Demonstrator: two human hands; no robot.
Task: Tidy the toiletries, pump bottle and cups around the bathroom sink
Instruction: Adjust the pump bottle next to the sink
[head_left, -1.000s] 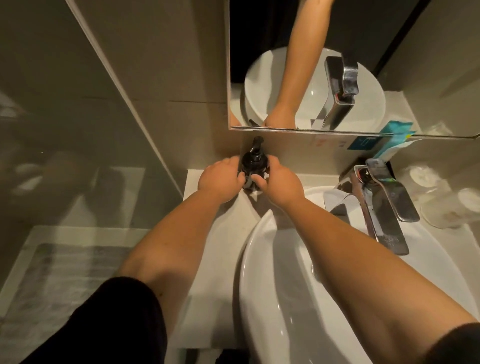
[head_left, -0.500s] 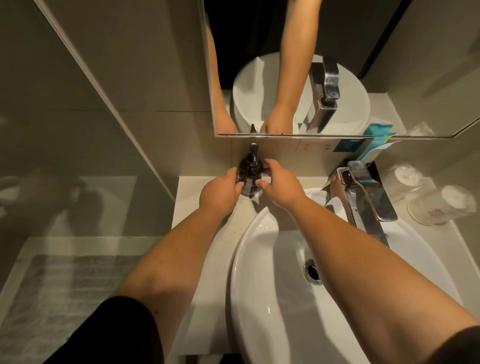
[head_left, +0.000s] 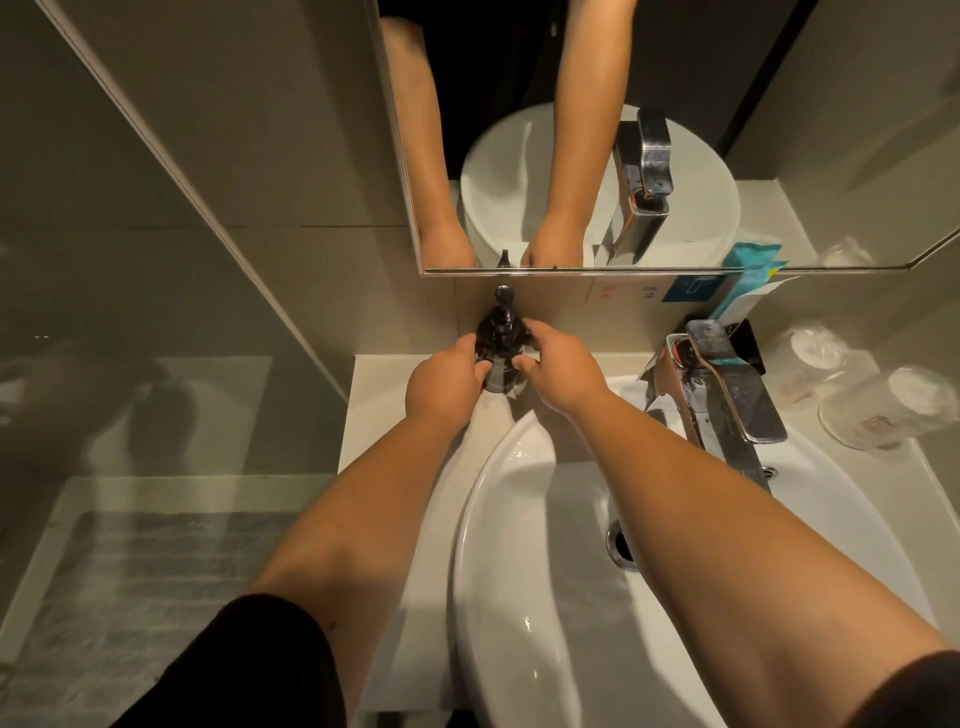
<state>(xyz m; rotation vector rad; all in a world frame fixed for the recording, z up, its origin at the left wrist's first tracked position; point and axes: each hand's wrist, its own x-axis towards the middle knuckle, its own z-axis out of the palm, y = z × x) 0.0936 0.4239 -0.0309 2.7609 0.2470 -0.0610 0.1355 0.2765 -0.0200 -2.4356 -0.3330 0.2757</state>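
Observation:
A dark pump bottle (head_left: 500, 347) stands upright on the white counter (head_left: 384, 405), close to the back wall and left of the sink basin (head_left: 519, 519). My left hand (head_left: 444, 382) grips its left side and my right hand (head_left: 558, 369) grips its right side, fingers curled round the body. Its pump head points up toward the mirror. Two clear cups (head_left: 883, 410) lie at the back right of the counter. Teal toiletry packets (head_left: 743, 291) stand in a black holder behind the tap.
A chrome tap (head_left: 727, 405) rises over the basin's back right. The mirror (head_left: 623, 130) runs above the counter. A glass partition (head_left: 156, 260) closes off the left, with a grey mat (head_left: 130, 597) on the floor beyond it.
The bottle and both hands stay in the same spot by the wall; my hands sit slightly lower on the bottle. The camera has shifted a little, showing more of the basin.

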